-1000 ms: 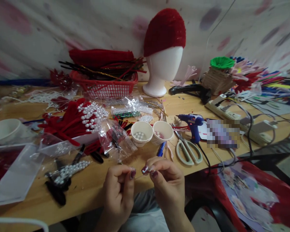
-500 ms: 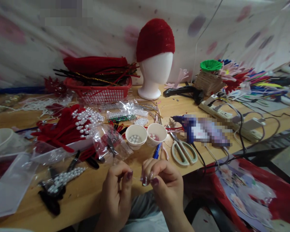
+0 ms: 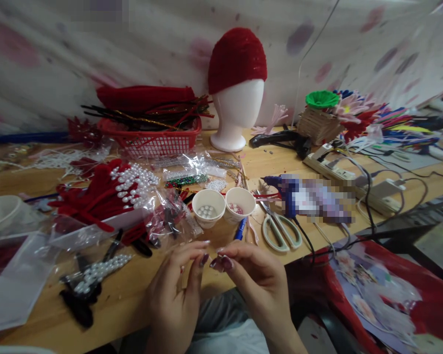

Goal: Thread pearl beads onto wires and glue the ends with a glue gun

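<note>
Basically, wood table (image 3: 125, 290) is crammed: red basket (image 3: 158, 142) far L, white head (image 3: 239, 113) w/ red cap (image 3: 238, 61) far ctr. L hand (image 3: 177, 290) & R hand (image 3: 264, 280) nearly meet, thumbs close to fingertips; can't tell if pinching. Scissors (image 3: 282, 234) near R, 2 cups (image 3: 210, 223) & blue pen (image 3: 239, 230) limit fwd room. Prob. fine fingertip work, needing steadiness; any piece btwn tips too tiny to ID.
</note>
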A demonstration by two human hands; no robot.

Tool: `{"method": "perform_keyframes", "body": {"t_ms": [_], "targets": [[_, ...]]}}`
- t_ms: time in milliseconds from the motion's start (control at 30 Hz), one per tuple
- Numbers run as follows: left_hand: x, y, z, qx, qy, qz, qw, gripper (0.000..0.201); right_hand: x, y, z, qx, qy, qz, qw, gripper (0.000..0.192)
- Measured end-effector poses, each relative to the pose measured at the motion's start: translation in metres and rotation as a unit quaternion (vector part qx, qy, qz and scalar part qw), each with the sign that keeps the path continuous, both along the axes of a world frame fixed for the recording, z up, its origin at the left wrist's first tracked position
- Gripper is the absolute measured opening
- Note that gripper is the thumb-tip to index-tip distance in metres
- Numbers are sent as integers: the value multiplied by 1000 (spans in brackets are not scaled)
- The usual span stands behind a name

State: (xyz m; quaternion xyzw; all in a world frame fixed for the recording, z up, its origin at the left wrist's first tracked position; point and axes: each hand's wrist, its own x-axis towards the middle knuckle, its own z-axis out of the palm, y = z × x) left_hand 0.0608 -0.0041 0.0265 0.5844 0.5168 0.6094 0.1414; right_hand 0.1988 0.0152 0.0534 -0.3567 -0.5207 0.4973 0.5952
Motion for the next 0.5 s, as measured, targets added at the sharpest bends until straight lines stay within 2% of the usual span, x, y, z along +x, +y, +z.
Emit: {"method": "perform_keyframes", "body": {"t_ms": [100, 200, 367, 500], "targets": [[-1, -3, 7, 18, -34, 1, 999, 15, 3, -1, 6, 67, -79, -33, 994, 15], [0, -5, 13, -47, -161, -42, 985, 11, 3, -3, 12, 124, -132, -56, 982, 15], [-5, -7, 16, -103, -340, -112, 928, 10, 2, -5, 19, 159, -185, -34, 969, 14], [-10, -9, 12, -182, -431, -156, 870, 25, -1, -6, 25, 190, -212, -22, 958, 21]]}}
